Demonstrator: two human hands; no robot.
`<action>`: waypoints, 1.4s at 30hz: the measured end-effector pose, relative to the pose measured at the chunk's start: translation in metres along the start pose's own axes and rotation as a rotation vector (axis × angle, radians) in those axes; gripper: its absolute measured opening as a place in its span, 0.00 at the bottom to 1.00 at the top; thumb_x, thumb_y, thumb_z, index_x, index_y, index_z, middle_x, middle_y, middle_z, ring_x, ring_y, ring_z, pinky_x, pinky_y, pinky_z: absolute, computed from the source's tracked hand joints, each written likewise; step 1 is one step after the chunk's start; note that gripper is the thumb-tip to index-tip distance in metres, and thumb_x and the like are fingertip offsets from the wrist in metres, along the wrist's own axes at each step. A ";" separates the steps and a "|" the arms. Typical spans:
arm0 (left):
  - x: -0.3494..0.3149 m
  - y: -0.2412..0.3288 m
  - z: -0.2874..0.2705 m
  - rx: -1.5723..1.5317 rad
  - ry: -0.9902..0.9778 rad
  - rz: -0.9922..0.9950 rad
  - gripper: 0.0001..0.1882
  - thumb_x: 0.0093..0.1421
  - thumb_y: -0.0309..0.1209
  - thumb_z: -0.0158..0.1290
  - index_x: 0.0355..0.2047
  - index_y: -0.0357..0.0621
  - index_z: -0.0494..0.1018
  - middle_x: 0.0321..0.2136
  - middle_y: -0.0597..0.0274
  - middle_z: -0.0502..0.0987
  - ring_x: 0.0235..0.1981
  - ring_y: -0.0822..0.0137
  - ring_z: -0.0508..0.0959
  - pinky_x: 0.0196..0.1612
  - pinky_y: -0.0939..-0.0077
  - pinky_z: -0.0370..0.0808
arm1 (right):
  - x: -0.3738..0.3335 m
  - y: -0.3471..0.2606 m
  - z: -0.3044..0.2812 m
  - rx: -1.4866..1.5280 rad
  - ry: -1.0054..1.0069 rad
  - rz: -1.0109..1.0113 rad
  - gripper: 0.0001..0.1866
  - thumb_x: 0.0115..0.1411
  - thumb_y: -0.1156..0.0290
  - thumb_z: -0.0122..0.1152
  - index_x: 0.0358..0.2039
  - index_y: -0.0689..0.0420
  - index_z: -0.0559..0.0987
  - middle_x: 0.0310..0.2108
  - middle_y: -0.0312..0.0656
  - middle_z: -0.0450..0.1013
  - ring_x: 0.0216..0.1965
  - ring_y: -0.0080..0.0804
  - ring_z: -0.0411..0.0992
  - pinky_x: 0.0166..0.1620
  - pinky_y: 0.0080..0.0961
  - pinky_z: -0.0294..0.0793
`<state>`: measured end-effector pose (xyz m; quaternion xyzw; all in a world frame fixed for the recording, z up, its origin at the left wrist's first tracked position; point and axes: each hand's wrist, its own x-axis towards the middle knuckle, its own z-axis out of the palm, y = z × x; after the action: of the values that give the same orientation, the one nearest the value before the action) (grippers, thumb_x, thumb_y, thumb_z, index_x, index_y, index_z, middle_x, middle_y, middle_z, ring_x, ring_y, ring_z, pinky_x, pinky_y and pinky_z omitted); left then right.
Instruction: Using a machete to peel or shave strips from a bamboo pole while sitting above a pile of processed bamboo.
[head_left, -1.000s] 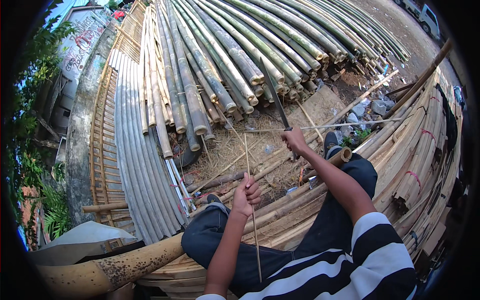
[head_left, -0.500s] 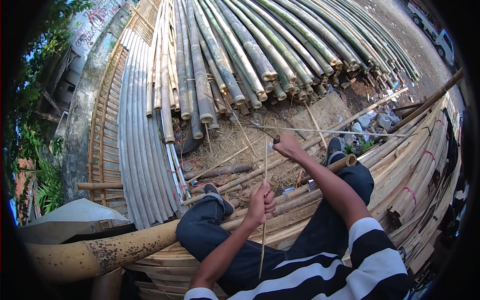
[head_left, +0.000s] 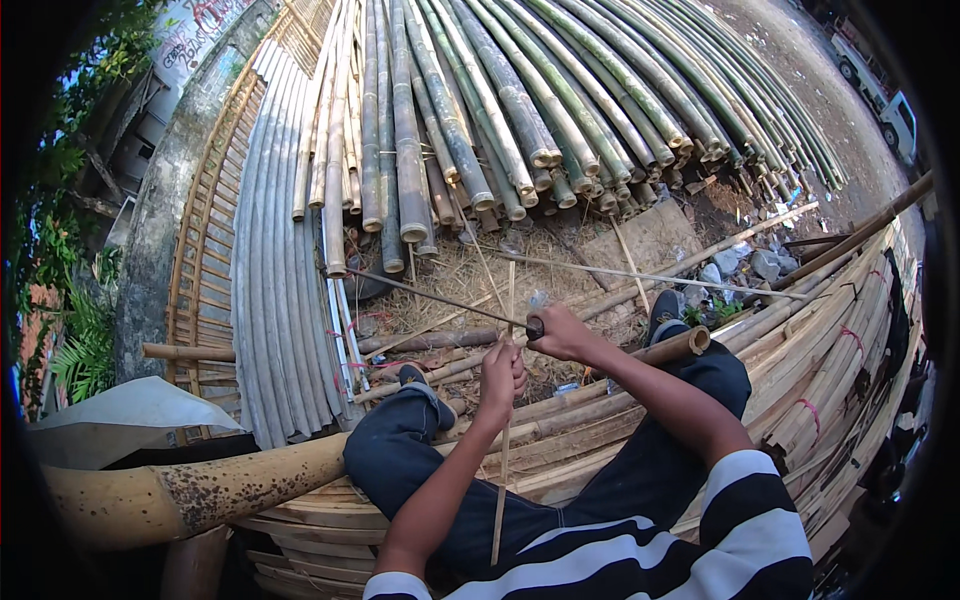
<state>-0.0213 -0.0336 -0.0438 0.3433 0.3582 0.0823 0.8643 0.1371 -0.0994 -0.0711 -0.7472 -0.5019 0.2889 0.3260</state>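
Note:
My left hand [head_left: 502,382] is closed around a narrow bamboo strip [head_left: 501,500], which stands roughly lengthwise in front of me, its lower end near my lap. My right hand [head_left: 562,333] grips the dark handle of a long-bladed knife [head_left: 430,292]. The blade points away to the left and crosses the strip just above my left fist. From this angle I cannot tell how deep, if at all, its edge sits in the strip. Both hands are close together between my bent knees.
A large stack of bamboo poles [head_left: 405,170] fills the far side. Corrugated sheets [head_left: 275,300] and a bamboo lattice [head_left: 200,275] lie to the left. A thick mottled bamboo pole [head_left: 250,485] juts beside my left knee. Split bamboo bundles [head_left: 825,350] and stones [head_left: 765,265] are right.
My right hand has come down toward my left hand, and the knife blade has swung lower across the strip. My left hand and the strip have shifted slightly left and upward.

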 end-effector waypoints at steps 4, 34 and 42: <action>-0.024 -0.004 0.007 0.189 0.149 0.021 0.15 0.67 0.39 0.36 0.24 0.49 0.56 0.10 0.75 0.49 0.07 0.81 0.48 0.09 0.82 0.43 | 0.004 -0.009 0.001 -0.137 -0.010 -0.110 0.14 0.41 0.63 0.56 0.19 0.64 0.74 0.19 0.57 0.71 0.25 0.57 0.71 0.33 0.45 0.69; 0.000 -0.016 -0.004 -0.080 -0.118 -0.209 0.19 0.65 0.44 0.42 0.19 0.52 0.55 0.11 0.76 0.49 0.09 0.83 0.47 0.09 0.86 0.43 | 0.015 0.054 -0.046 0.688 0.379 0.543 0.10 0.43 0.76 0.55 0.11 0.57 0.65 0.08 0.32 0.60 0.06 0.22 0.55 0.11 0.23 0.54; 0.017 -0.022 -0.010 -0.156 -0.168 -0.176 0.17 0.66 0.41 0.39 0.21 0.51 0.55 0.11 0.74 0.50 0.09 0.81 0.47 0.09 0.84 0.42 | 0.015 0.003 -0.023 -0.257 -0.013 0.094 0.11 0.40 0.67 0.58 0.20 0.62 0.75 0.19 0.52 0.71 0.24 0.48 0.73 0.31 0.39 0.72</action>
<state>-0.0185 -0.0378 -0.0724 0.2480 0.3056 0.0048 0.9193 0.1613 -0.0904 -0.0613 -0.8036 -0.5014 0.2421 0.2103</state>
